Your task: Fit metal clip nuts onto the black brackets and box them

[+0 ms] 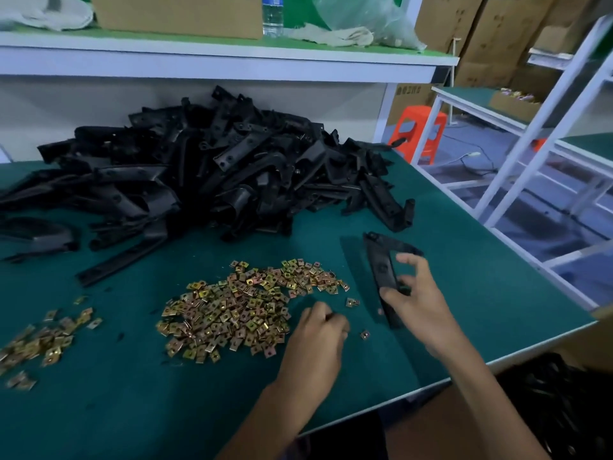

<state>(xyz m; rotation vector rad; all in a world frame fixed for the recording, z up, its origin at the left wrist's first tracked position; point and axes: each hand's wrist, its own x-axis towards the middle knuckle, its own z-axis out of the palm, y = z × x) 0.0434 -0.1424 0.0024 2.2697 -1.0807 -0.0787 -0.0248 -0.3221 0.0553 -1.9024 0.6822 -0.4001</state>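
Head view: one bench topped with a flat dark-green mat carries two kinds of part. Along its far edge sits one big heap of black brackets, matte moulded plastic, long, angled and pierced with small holes, too many and too tangled to count; one straight strip lies apart at the heap's near side. The metal clip nuts, small square folded plates with a brassy yellow sheen and a hole in the middle, lie in two piles, each past counting: the main pile in the middle of the bench and a smaller pile toward the left, running out of view. Two stray nuts lie singly to the right of the main pile, one farther away, one nearer. The right grip, a bare hand, has thumb and fingers curled round one black bracket, held tilted just above the mat toward the bench's right edge. The left grip hangs knuckles-up at the main pile's right fringe, fingers curled under; whether they pinch a nut cannot be told. Past the near right corner stands one cardboard box holding dark parts. One shelf above bears one carton and one clear bottle.
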